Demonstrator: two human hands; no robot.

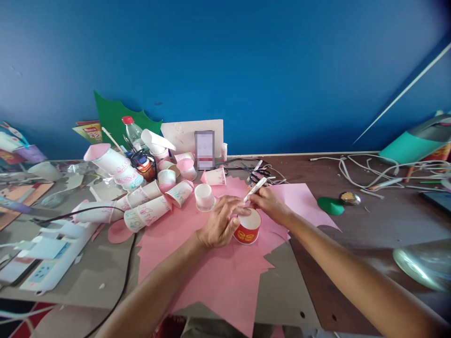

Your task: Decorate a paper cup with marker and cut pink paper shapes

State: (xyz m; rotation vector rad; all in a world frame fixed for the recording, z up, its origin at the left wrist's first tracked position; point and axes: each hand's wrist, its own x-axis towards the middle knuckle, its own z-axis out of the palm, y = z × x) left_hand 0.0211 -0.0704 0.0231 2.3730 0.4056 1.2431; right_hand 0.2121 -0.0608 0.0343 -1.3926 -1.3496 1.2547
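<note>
A red paper cup (248, 230) stands mouth down on a sheet of pink paper (218, 267). My left hand (221, 221) is wrapped round the cup's left side and holds it in place. My right hand (269, 204) pinches a white pen (256, 188), with the pen's tip down at the cup's upturned base. The pen slants up and to the right away from the cup.
Several white and pink paper cups (148, 202) lie piled at the left, with a plastic bottle (132, 131) and green card (112, 117) behind. Scissors (260, 174) lie beyond my hands. A power strip (52, 263) and black cable lie at the left, white cables (369, 169) at the right.
</note>
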